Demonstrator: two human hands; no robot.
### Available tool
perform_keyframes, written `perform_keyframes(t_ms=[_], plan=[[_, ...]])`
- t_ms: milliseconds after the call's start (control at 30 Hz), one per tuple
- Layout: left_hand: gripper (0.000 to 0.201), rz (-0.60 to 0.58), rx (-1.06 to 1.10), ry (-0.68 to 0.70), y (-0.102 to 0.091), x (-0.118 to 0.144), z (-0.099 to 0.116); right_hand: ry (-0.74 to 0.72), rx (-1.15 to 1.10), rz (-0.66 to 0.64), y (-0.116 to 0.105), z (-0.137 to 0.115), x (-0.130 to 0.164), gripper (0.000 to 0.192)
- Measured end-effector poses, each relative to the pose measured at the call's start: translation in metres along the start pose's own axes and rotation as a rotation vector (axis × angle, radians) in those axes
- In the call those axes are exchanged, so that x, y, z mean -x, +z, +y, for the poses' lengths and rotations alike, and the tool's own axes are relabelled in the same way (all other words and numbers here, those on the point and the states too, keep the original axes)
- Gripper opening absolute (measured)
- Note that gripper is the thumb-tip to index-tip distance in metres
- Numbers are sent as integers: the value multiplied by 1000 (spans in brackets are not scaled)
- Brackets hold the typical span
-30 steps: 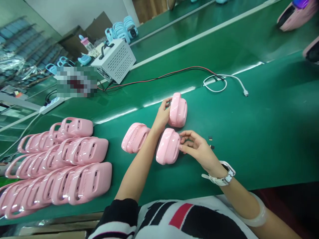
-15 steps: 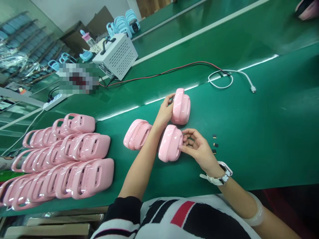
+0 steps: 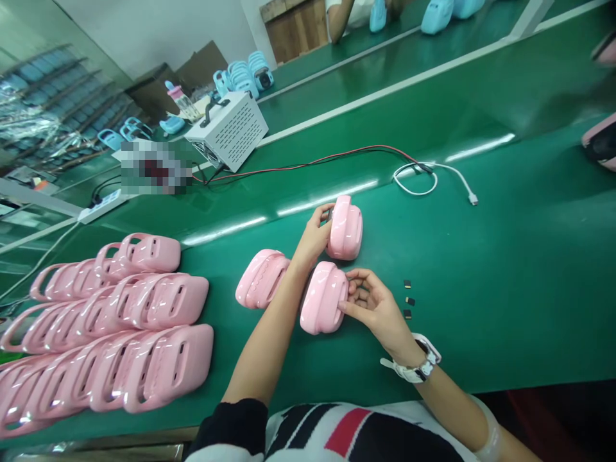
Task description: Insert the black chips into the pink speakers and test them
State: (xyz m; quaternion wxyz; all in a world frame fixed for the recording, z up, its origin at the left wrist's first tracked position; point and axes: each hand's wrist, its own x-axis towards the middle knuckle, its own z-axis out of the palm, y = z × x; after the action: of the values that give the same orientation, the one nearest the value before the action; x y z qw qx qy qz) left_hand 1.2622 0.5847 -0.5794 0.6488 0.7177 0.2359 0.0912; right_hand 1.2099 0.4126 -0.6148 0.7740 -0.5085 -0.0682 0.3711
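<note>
My left hand (image 3: 315,239) is closed around the left side of a glossy pink plastic device with a handle (image 3: 347,228). Just below it, a second pink device of the same kind (image 3: 323,299) stands on the green table. My right hand (image 3: 373,307) has its thumb and fingertips at that second device's right edge; whatever may lie between those fingers is hidden. Partly behind my left forearm lies a third pink device (image 3: 262,278). To the right of my right hand are three small black memory cards (image 3: 409,301) with gold-coloured parts.
Rows of pink devices (image 3: 168,369) fill the table's left side. Farther back stand a grey vented metal box (image 3: 231,131) and blue devices (image 3: 240,78). A red-black wire (image 3: 308,165) runs to a coiled white cable (image 3: 414,191). Another person's arm (image 3: 339,20) shows at the top.
The view has tilted up, so things sit lower and another person's arm and more blue devices appear at the top. Both hands keep nearly the same places on the pink devices.
</note>
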Motion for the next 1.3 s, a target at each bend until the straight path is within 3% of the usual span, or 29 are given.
perform_keyframes(t_ms=[900,1000,1167,1300], plan=[[42,-4,25,32,2,-2,2,13,-22,-10,-3,-2,1,57],[53,-7,72,-16,-9,21,0,2,-1,-10,-3,-4,1,56],[70,57,245,-183,-32,82,-11,-11,40,-14,-4,-4,0,53],[76,-47,299,-182,-36,108,-17,-14,38,-20,-5,-3,-1,53]])
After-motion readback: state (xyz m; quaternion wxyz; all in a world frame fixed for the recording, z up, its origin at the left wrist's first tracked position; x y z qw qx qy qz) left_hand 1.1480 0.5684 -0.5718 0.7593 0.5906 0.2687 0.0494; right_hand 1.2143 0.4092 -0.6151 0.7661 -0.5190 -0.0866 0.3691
